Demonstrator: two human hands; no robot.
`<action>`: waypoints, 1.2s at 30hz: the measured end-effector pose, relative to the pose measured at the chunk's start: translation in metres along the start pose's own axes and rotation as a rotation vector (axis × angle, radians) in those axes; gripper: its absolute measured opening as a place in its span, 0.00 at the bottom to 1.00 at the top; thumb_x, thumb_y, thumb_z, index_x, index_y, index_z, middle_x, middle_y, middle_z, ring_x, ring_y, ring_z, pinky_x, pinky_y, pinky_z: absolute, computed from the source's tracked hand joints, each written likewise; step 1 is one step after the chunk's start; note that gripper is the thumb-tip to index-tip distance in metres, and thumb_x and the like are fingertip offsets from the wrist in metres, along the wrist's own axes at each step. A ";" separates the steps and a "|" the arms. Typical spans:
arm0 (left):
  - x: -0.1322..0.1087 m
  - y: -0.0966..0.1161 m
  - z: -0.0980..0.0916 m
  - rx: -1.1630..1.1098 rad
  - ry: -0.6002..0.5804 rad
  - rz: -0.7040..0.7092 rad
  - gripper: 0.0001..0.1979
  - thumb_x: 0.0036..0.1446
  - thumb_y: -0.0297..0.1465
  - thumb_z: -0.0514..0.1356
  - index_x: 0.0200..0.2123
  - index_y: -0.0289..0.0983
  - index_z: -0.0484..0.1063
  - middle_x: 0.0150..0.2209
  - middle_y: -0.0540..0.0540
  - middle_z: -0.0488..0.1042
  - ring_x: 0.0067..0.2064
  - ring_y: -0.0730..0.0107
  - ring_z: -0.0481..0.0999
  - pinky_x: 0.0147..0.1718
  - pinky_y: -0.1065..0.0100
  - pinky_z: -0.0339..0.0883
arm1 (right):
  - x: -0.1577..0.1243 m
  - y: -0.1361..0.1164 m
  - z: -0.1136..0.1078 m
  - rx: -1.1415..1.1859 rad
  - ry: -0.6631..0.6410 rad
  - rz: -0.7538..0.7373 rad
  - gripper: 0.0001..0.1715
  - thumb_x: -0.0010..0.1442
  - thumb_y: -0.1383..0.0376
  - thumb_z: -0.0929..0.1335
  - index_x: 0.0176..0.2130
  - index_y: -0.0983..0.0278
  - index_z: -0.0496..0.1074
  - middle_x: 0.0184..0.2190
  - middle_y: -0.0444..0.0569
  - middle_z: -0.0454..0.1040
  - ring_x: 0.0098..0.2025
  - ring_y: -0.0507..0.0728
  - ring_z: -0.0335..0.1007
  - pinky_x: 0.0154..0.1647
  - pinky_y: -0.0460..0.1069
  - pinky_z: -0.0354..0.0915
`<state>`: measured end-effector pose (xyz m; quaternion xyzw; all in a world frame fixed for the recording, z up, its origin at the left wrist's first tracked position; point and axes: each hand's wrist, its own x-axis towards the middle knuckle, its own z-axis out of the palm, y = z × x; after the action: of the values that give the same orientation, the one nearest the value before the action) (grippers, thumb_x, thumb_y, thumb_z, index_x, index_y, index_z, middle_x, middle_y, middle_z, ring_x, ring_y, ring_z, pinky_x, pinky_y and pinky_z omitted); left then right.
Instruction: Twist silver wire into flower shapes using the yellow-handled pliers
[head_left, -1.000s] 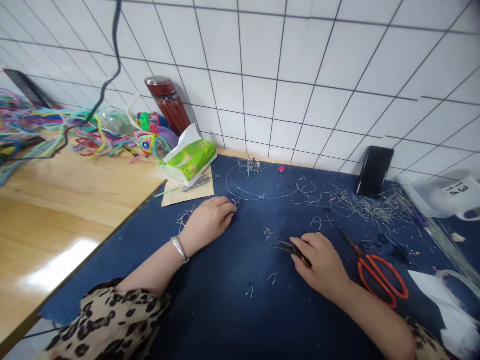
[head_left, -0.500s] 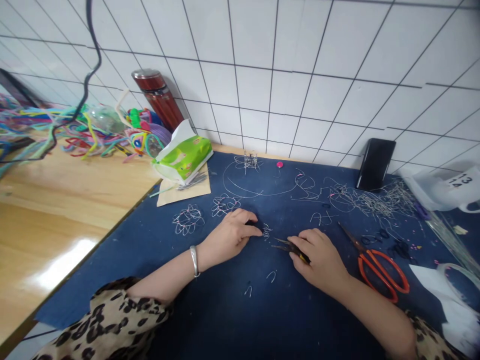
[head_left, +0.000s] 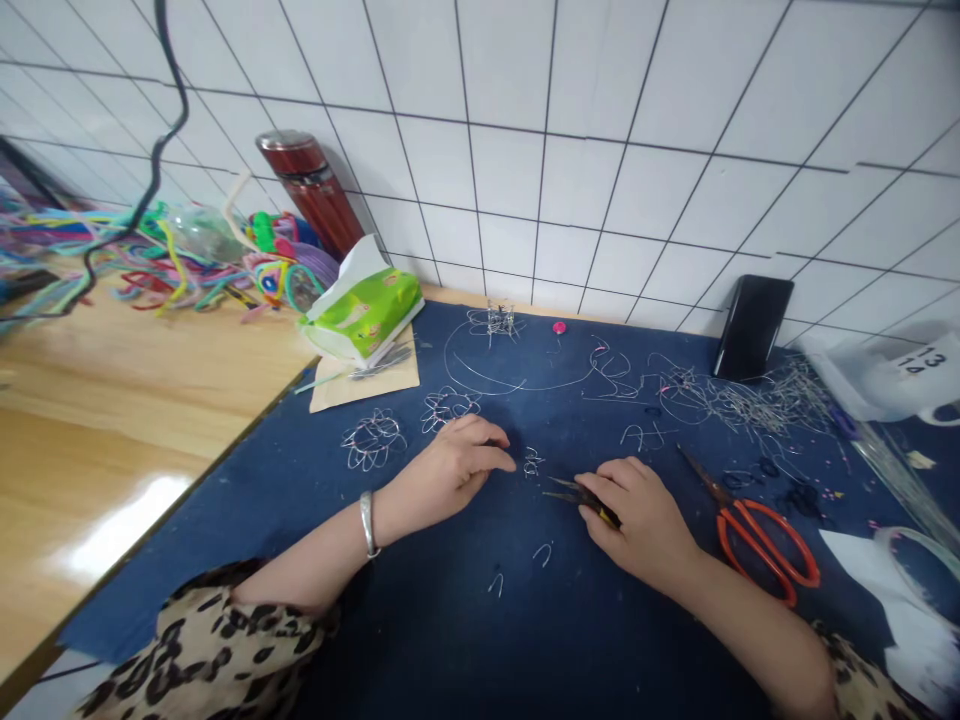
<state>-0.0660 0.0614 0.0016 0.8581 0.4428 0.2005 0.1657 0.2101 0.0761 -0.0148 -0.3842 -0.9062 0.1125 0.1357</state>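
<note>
My left hand [head_left: 461, 465], a silver bangle on its wrist, hovers just left of a small bent-wire piece [head_left: 532, 462] on the dark blue mat [head_left: 427, 650]. Its thumb and forefinger are apart, with nothing seen between them. My right hand [head_left: 634, 510] is wrapped round a pair of pliers [head_left: 581, 495], whose jaws stand parted and point left, just below the wire piece. Two curved wire bits, one of them a small hook [head_left: 543, 554], lie nearer to me. Beyond my left hand are two flower-shaped wire rings, the nearer wire ring [head_left: 373, 440] dotted with pink.
Orange-handled scissors [head_left: 765, 540] lie right of my right hand. A heap of cut wire [head_left: 757, 405] is behind them, below a propped phone [head_left: 752, 328]. A green tissue pack [head_left: 364, 315], a red flask [head_left: 311, 195] and colourful pipe cleaners [head_left: 187, 275] stand or lie back left.
My left hand has drawn back slightly to the left, away from the small wire piece. The right hand and pliers stay in nearly the same place.
</note>
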 end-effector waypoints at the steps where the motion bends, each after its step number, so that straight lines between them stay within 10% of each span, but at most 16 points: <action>1: 0.000 0.000 0.001 0.013 0.004 -0.011 0.19 0.56 0.18 0.50 0.43 0.41 0.73 0.44 0.43 0.69 0.45 0.62 0.66 0.46 0.56 0.60 | 0.000 0.000 0.000 0.001 -0.005 0.004 0.18 0.56 0.64 0.64 0.47 0.62 0.69 0.38 0.50 0.68 0.40 0.57 0.61 0.42 0.55 0.60; 12: 0.003 0.004 0.010 0.111 -0.001 -0.011 0.17 0.57 0.20 0.51 0.44 0.42 0.73 0.43 0.44 0.69 0.45 0.62 0.66 0.44 0.58 0.61 | 0.001 -0.001 -0.001 -0.010 -0.020 0.004 0.17 0.56 0.64 0.64 0.47 0.62 0.69 0.38 0.50 0.68 0.41 0.58 0.61 0.43 0.55 0.59; 22: -0.010 -0.035 -0.031 0.286 0.376 -0.272 0.07 0.56 0.27 0.55 0.36 0.37 0.73 0.35 0.44 0.73 0.39 0.63 0.70 0.42 0.59 0.63 | -0.001 0.001 0.000 -0.020 0.006 -0.019 0.17 0.56 0.64 0.63 0.47 0.62 0.69 0.37 0.51 0.68 0.39 0.58 0.62 0.41 0.55 0.60; 36: -0.015 -0.044 -0.032 0.310 0.108 -0.327 0.07 0.53 0.31 0.58 0.35 0.38 0.73 0.35 0.44 0.72 0.41 0.61 0.69 0.42 0.60 0.62 | -0.006 -0.003 -0.002 -0.036 0.027 -0.056 0.18 0.57 0.66 0.63 0.48 0.61 0.68 0.37 0.51 0.68 0.39 0.58 0.61 0.40 0.55 0.61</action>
<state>-0.1206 0.0766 0.0056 0.7782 0.6096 0.1462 0.0383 0.2123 0.0698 -0.0126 -0.3628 -0.9165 0.0870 0.1442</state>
